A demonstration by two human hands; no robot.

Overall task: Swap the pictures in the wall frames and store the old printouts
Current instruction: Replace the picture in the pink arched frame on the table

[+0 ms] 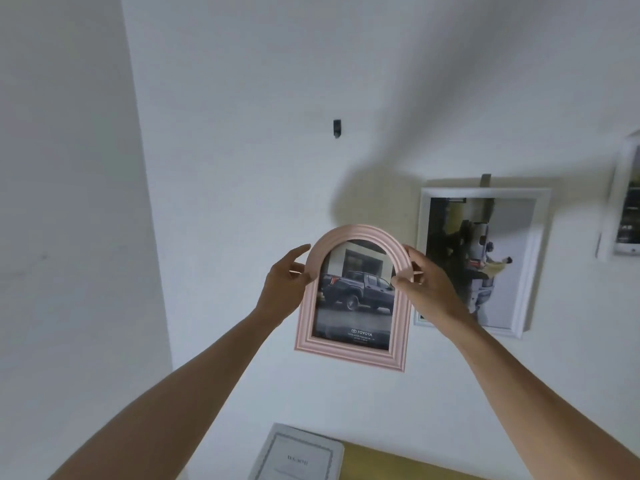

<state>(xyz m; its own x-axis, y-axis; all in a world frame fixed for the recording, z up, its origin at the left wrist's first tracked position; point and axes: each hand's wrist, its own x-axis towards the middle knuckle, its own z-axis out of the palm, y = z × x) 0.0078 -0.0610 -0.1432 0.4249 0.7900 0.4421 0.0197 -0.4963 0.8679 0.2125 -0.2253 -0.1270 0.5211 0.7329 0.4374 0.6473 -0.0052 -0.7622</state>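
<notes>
the left hand (284, 285) curls round the left shoulder of the pink arched frame (351, 296), thumb on the front moulding and fingers behind, while the right hand (427, 284) pinches the right shoulder the same way, so both hold it in front of the white wall (242, 168). above it a small dark hook (337, 128) sticks out of the wall, a white rectangular frame (479, 261) hangs just to the right, and a grey booklet (299, 453) lies on a yellowish surface (398, 462) below. the pink frame stands upright, long axis vertical, arch on top, its truck printout (356, 292) facing the camera.
</notes>
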